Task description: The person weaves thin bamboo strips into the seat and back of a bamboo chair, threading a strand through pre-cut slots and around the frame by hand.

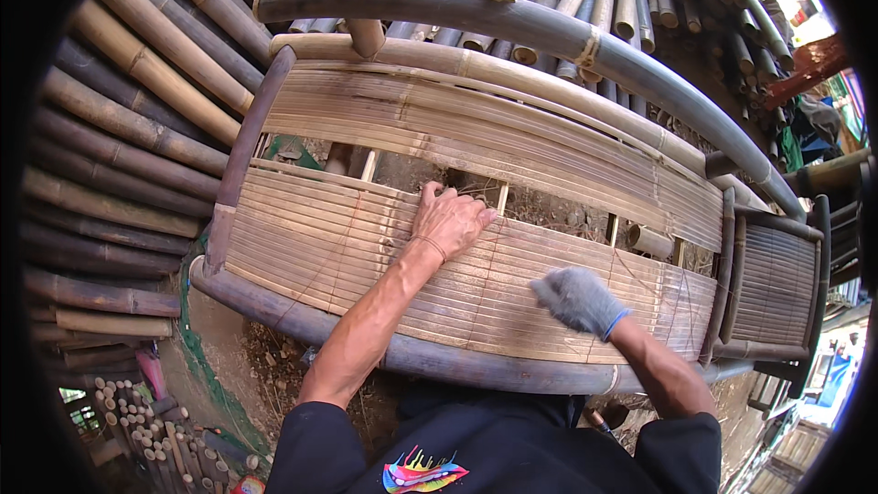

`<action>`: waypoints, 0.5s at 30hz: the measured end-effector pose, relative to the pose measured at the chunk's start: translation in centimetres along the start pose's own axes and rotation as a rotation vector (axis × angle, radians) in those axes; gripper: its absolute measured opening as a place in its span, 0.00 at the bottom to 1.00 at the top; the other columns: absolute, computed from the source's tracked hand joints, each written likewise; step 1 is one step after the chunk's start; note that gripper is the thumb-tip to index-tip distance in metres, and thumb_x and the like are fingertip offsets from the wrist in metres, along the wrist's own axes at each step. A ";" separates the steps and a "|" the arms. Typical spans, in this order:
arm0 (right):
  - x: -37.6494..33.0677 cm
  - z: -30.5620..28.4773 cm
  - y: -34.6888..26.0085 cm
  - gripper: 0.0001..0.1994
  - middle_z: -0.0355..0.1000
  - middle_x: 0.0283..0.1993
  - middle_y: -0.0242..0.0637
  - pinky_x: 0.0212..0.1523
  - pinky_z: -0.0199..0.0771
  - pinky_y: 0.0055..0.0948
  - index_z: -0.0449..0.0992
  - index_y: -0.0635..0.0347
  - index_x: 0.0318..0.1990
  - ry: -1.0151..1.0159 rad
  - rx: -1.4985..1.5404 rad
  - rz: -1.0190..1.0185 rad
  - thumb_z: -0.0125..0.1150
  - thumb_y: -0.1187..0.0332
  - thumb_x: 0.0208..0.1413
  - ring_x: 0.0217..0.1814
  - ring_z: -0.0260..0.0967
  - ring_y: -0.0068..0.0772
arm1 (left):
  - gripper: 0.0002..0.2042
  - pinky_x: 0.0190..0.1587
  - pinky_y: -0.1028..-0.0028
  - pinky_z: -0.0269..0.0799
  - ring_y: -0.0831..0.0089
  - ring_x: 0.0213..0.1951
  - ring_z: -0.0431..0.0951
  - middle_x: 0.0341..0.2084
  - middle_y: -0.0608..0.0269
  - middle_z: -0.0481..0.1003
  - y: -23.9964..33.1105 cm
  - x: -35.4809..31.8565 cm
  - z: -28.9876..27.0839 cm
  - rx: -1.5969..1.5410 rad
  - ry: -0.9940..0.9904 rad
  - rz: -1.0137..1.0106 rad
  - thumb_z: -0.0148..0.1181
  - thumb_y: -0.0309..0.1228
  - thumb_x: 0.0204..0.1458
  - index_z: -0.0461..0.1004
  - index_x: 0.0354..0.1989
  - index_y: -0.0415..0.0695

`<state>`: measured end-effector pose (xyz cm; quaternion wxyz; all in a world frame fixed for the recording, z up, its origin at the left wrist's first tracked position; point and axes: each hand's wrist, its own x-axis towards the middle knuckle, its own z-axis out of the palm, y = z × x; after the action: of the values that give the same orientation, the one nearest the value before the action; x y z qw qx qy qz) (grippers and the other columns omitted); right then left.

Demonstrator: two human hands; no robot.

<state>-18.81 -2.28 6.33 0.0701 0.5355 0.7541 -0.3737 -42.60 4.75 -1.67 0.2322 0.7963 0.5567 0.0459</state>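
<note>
A long bamboo bench lies in front of me, its seat made of narrow bamboo slats [540, 256] laid side by side. My bare left hand [448, 222] is curled over the far edge of the near slats, fingers bent down into the open gap beside a pale crosspiece [504, 198]. A grey knitted glove with a blue cuff covers my right hand [578, 300], which hovers over the slats to the right. Its fingers are bent together; whatever is in them, if anything, cannot be made out. Thin reddish cord [487, 274] runs across the slats in several lines.
A thick dark bamboo rail [549, 23] arches along the bench's far side, another pole [274, 306] along its near side. Stacked bamboo poles [137, 128] fill the left; more lie behind. A smaller slatted bamboo frame [773, 284] adjoins at right. Cut bamboo ends [155, 430] stand lower left.
</note>
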 end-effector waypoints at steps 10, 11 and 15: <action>-3.5 1.1 -0.5 0.15 0.71 0.28 0.42 0.28 0.68 0.34 0.75 0.62 0.35 -0.021 0.339 -0.135 0.46 0.62 0.68 0.26 0.70 0.35 | 0.23 0.60 0.54 0.57 0.60 0.48 0.74 0.39 0.60 0.79 -1.1 0.2 0.1 0.005 0.035 0.058 0.44 0.53 0.67 0.82 0.39 0.51; -4.4 0.2 -1.1 0.15 0.72 0.28 0.40 0.28 0.69 0.33 0.76 0.63 0.37 0.030 0.486 0.016 0.47 0.61 0.67 0.25 0.71 0.33 | 0.20 0.60 0.54 0.58 0.59 0.49 0.74 0.41 0.59 0.78 -1.2 0.1 0.0 -0.085 0.150 0.105 0.47 0.50 0.65 0.81 0.40 0.50; -8.0 0.7 3.7 0.18 0.74 0.28 0.36 0.29 0.73 0.30 0.80 0.65 0.45 0.538 0.979 0.352 0.52 0.57 0.65 0.24 0.74 0.29 | 0.15 0.60 0.54 0.63 0.53 0.53 0.71 0.50 0.55 0.72 -2.5 -3.7 -0.4 -0.295 0.651 0.031 0.65 0.38 0.55 0.77 0.48 0.46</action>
<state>-12.54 -8.23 8.03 -0.3183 0.6986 0.3849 -0.5124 -46.29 2.21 -1.68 0.1544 0.7064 0.5766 0.3804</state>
